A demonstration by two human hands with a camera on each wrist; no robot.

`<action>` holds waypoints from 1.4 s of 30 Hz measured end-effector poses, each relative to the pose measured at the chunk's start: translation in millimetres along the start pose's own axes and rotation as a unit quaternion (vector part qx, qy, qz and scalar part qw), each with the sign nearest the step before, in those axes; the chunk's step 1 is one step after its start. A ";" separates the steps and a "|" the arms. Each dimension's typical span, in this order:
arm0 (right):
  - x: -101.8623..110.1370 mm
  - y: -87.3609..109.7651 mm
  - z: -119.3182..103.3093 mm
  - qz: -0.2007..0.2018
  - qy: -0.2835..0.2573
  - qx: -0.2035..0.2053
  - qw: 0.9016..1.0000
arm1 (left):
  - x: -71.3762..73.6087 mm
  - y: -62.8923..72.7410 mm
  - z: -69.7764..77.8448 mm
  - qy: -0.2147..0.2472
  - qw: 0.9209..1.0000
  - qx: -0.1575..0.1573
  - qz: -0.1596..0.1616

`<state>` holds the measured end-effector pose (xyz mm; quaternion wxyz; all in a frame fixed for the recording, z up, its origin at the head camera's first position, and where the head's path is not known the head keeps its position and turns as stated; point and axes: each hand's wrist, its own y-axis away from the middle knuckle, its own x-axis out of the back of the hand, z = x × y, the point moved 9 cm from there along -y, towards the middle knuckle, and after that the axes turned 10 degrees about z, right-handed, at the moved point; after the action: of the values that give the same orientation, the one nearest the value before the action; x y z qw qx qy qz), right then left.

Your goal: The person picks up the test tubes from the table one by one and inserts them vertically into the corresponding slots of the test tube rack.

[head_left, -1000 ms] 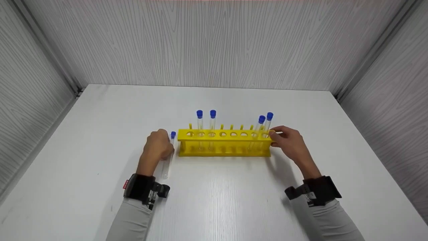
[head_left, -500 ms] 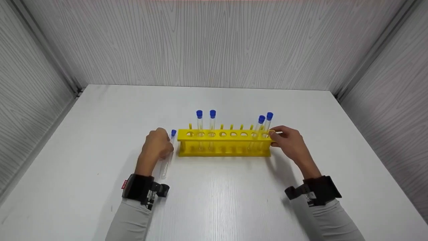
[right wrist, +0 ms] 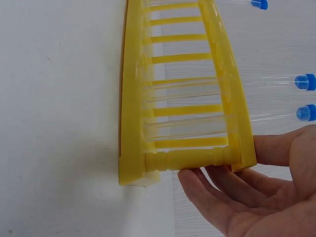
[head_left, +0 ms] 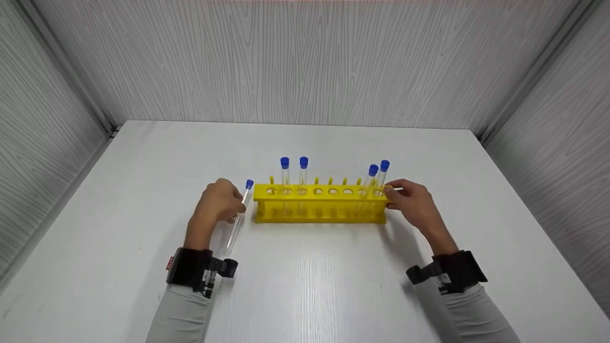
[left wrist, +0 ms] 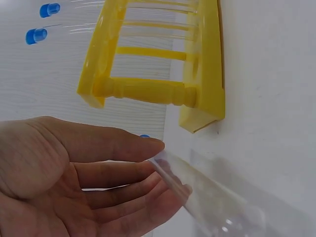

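A clear test tube (head_left: 235,232) with a blue cap is pinched between the thumb and fingers of my left hand (head_left: 217,202), just left of the yellow test tube rack (head_left: 319,220). It leans, cap end away from me and higher; in the left wrist view the clear tube (left wrist: 207,197) slants down from the fingertips. My right hand (head_left: 413,202) grips the rack's right end, thumb on the top plate and fingers below, as the right hand (right wrist: 261,192) also shows in its wrist view. Two capped tubes (head_left: 303,164) stand in the rack's left part, two tilted ones (head_left: 373,170) at its right.
The rack stands on a white table (head_left: 310,286) and has a row of round holes, with short yellow pegs (head_left: 330,181) behind it. A grey wood-grain wall (head_left: 305,62) rises beyond the table's back edge, with side walls left and right.
My left hand has drawn slightly left and up, and the test tube it holds has tilted more, its cap shifting away from me. My right hand and the rack have stayed in place.
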<state>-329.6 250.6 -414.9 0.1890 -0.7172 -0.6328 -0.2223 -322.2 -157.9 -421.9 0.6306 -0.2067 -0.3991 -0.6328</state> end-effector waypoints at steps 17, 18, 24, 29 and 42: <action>-0.3 0.2 0.4 0.000 -0.004 -0.006 1.000 | 18.0 12.6 13.5 0.007 0.999 -0.036 0.009; -0.2 -0.1 0.4 0.000 -0.004 -0.005 1.000 | 18.7 13.5 14.7 0.008 0.999 -0.040 0.010; -0.8 0.4 0.1 -0.002 -0.004 0.001 1.000 | 23.9 20.3 22.7 0.015 0.998 -0.068 0.013; -1.0 -0.1 0.2 -0.001 -0.003 0.000 1.000 | 27.4 26.0 30.0 0.023 0.996 -0.085 0.015; -0.7 -0.6 0.7 -0.002 -0.005 -0.005 1.000 | 32.0 40.2 47.0 0.031 0.991 -0.130 0.015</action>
<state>-330.2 250.5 -415.9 0.1816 -0.7179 -0.6344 -0.2219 -298.7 -137.6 -359.5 0.6196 -0.2732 -0.2906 -0.6761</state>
